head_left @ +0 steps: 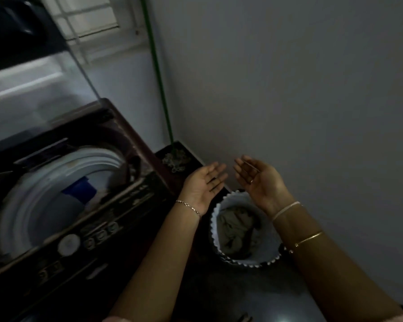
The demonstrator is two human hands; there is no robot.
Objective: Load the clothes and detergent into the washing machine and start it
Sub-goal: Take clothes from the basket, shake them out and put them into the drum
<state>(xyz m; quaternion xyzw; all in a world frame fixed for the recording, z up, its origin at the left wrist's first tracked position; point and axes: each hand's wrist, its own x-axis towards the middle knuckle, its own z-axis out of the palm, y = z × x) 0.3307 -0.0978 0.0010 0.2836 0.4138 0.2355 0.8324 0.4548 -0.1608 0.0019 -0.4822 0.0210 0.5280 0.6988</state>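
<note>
both my hands are up in front of me, palms up, holding nothing. left hand [204,185] has its fingers straight and loosely together, pointing up and right. right hand [258,180] is palm-up too, fingers relaxed with a slight curl, nothing in it. the two hands sit near each other but apart.

thin chain bracelet [188,208] on my left wrist. white thread band [286,209] on the right wrist, gold bangle [308,239] further down that forearm.

laundry basket [215,231] is on the floor below and between my forearms, white inside with a zigzag edge. beige clothes [235,231] are bunched inside it, partly hidden by my right arm.

washing machine [116,219] is a top-loader on my left, dark body, lid [44,73] raised. drum [40,205] is open, pale inside, with something blue [79,190] in it, too blurred to say what. control panel [98,235] runs along the near edge, white round dial [68,244] on it.

green pole [158,73] stands in the corner, its foot in a dark spot with a greyish tangle [176,160], probably a mop head. window [86,17] at top left. scene is dim, machine side is motion-blurred.
</note>
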